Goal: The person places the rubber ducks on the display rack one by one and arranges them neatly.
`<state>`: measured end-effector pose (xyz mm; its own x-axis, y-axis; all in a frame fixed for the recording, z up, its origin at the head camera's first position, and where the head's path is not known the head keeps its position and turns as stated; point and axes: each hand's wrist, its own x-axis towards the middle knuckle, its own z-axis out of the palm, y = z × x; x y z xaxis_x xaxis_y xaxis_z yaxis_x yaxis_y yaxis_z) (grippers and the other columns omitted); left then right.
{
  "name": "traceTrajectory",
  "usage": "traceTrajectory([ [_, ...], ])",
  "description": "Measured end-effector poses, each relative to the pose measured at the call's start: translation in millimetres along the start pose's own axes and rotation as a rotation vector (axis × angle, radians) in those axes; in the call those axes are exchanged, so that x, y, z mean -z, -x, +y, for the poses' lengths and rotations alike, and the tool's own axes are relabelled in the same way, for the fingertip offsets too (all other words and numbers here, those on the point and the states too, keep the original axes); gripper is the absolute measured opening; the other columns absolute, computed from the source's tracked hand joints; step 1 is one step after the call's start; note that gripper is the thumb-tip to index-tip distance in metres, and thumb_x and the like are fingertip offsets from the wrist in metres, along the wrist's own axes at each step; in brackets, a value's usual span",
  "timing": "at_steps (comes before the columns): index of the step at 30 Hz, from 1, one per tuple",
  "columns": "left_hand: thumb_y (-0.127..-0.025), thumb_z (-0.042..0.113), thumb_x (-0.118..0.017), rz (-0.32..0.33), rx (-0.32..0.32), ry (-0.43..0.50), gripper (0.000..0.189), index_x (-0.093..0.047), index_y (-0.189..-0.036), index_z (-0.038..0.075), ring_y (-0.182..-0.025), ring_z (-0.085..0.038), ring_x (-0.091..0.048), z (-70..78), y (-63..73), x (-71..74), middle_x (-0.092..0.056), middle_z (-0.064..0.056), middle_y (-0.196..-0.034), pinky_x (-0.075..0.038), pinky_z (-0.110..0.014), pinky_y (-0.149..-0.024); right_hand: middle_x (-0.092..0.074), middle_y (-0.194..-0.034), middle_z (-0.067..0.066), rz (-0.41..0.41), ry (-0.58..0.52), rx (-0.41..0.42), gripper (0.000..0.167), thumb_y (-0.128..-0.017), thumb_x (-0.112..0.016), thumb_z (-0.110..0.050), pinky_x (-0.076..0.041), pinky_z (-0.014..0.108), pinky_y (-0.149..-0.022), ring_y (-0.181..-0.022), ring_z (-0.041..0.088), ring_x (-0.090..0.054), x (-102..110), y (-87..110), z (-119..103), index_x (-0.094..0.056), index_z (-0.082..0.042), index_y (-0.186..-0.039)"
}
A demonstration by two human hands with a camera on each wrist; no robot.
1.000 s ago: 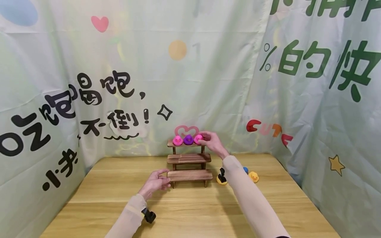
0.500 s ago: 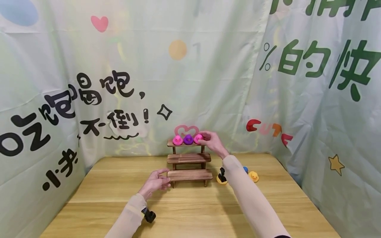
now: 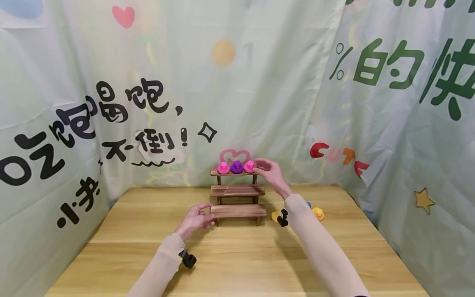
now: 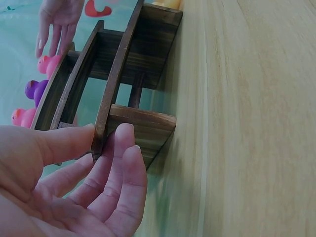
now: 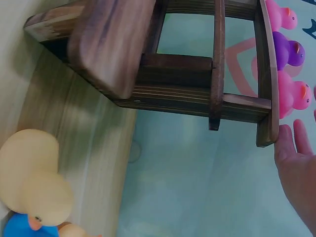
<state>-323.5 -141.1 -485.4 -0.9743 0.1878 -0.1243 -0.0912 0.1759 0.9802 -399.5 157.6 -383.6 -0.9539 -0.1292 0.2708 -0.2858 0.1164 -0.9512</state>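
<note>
A three-step wooden display stand (image 3: pixel 238 211) stands on the table. Along its top step sit a pink rubber duck (image 3: pixel 223 168), a purple rubber duck (image 3: pixel 236 167) and another pink rubber duck (image 3: pixel 249 166), side by side. My left hand (image 4: pixel 94 182) pinches the left end of the bottom step between thumb and fingers. At the top step's right end is my right hand (image 3: pixel 272 173), its fingers extended beside the right pink duck. In the right wrist view, the fingertips (image 5: pixel 299 129) are just off that duck, close to the step's end.
Right of the stand, yellow rubber ducks (image 3: pixel 318 213) and a blue one (image 3: pixel 309 204) sit on the table (image 3: pixel 237 260), partly behind my right sleeve. A printed cloth (image 3: pixel 259 103) hangs behind and on both sides.
My right hand has let go of the right pink duck and drawn slightly right. The left hand keeps its hold on the stand. The head view has shifted a little.
</note>
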Motion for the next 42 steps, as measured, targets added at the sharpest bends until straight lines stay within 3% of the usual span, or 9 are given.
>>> traceTrajectory([
  [8,-0.092,-0.001,-0.061,0.012,0.008,-0.002,0.056,-0.044,-0.145,0.005,-0.077,-0.024,-0.068,2.8,-2.4,-1.2,-0.067,-0.020,-0.107,-0.061,-0.039,-0.070,-0.052,-0.139,0.027,0.035,-0.040,0.032,0.045,-0.093,-0.065,-0.005,-0.050,0.025,-0.102,-0.127,0.033,-0.054,15.6,11.8,7.2,-0.052,0.005,-0.135],
  [15,-0.092,-0.002,-0.061,0.015,0.012,0.012,0.056,-0.045,-0.145,0.006,-0.076,-0.022,-0.068,3.8,-4.1,-1.1,-0.067,-0.020,-0.105,-0.061,-0.038,-0.069,-0.059,-0.131,0.023,0.033,0.019,0.004,0.038,-0.094,-0.065,-0.012,-0.053,0.017,-0.089,-0.103,0.008,-0.062,28.1,27.1,15.7,-0.059,0.000,-0.130],
  [19,-0.092,-0.002,-0.061,0.011,0.004,0.007,0.056,-0.045,-0.145,0.006,-0.076,-0.023,-0.068,3.9,-4.0,-0.5,-0.067,-0.021,-0.106,-0.061,-0.040,-0.069,-0.063,-0.126,0.021,-0.008,0.015,0.009,0.039,-0.095,-0.066,-0.015,-0.055,0.020,-0.087,-0.099,0.006,-0.064,34.5,32.6,20.6,-0.060,0.002,-0.128],
  [26,-0.092,-0.001,-0.062,0.007,-0.005,0.001,0.055,-0.045,-0.145,0.005,-0.074,-0.021,-0.068,3.3,-3.5,-0.4,-0.066,-0.022,-0.104,-0.061,-0.039,-0.069,-0.068,-0.117,0.013,-0.070,0.054,-0.006,0.038,-0.094,-0.067,-0.019,-0.056,0.042,-0.095,-0.110,0.033,-0.064,41.1,41.2,19.8,-0.062,0.003,-0.125],
  [33,-0.092,-0.002,-0.061,-0.005,-0.002,0.003,0.055,-0.044,-0.145,0.004,-0.074,-0.021,-0.068,0.0,-3.7,-0.6,-0.067,-0.020,-0.103,-0.061,-0.039,-0.069,-0.062,-0.124,0.027,-0.152,0.123,-0.033,0.035,-0.093,-0.069,-0.020,-0.059,0.035,-0.087,-0.100,0.020,-0.067,52.1,52.2,25.9,-0.064,-0.001,-0.122],
  [37,-0.092,-0.002,-0.061,-0.006,-0.006,0.000,0.055,-0.044,-0.145,0.003,-0.075,-0.021,-0.069,-1.1,-4.5,-0.6,-0.067,-0.020,-0.104,-0.061,-0.038,-0.069,-0.065,-0.122,0.022,-0.162,0.162,-0.033,0.036,-0.093,-0.068,-0.021,-0.058,0.031,-0.084,-0.095,0.010,-0.066,59.8,57.5,29.8,-0.064,-0.001,-0.123],
  [42,-0.092,-0.003,-0.060,0.000,-0.006,0.009,0.055,-0.044,-0.145,0.003,-0.074,-0.021,-0.069,-0.4,-4.9,-0.8,-0.067,-0.021,-0.105,-0.061,-0.039,-0.070,-0.066,-0.120,0.018,-0.173,0.193,-0.046,0.037,-0.093,-0.068,-0.023,-0.057,0.034,-0.085,-0.096,0.010,-0.066,68.5,62.1,34.1,-0.063,-0.002,-0.124],
])
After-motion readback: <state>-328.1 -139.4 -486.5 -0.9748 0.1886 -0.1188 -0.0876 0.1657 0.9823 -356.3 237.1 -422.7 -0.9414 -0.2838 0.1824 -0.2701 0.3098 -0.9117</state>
